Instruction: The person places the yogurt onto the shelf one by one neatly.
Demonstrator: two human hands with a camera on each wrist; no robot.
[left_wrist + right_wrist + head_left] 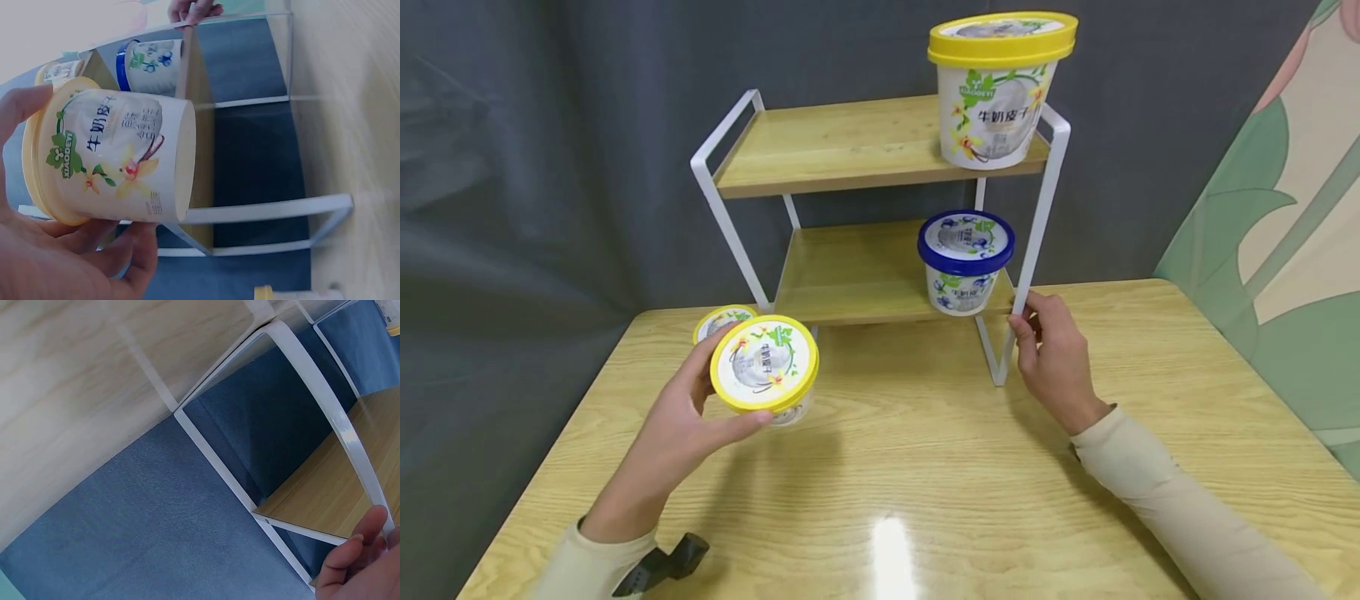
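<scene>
My left hand (pixel 679 429) grips a paper tub with a yellow lid (pixel 764 363), held above the table in front of the rack's left side. In the left wrist view, the thumb presses on the lid side and the fingers curl under the printed tub (pixel 119 156). At the right, my right hand (pixel 1060 360) pinches the white front post of a two-tier shelf rack (pixel 1039 242), level with the lower board. In the right wrist view, the right-hand fingers (pixel 370 526) lie against that post. A blue-lidded tub (pixel 966 265) stands on the lower board's right end.
A larger yellow-lidded tub (pixel 1000 92) stands on the right end of the top board (pixel 842 137). Behind my left hand, another yellow-lidded tub (pixel 724 317) is on the wooden table (pixel 925 467), partly hidden. A dark cloth (pixel 572 150) hangs behind the rack.
</scene>
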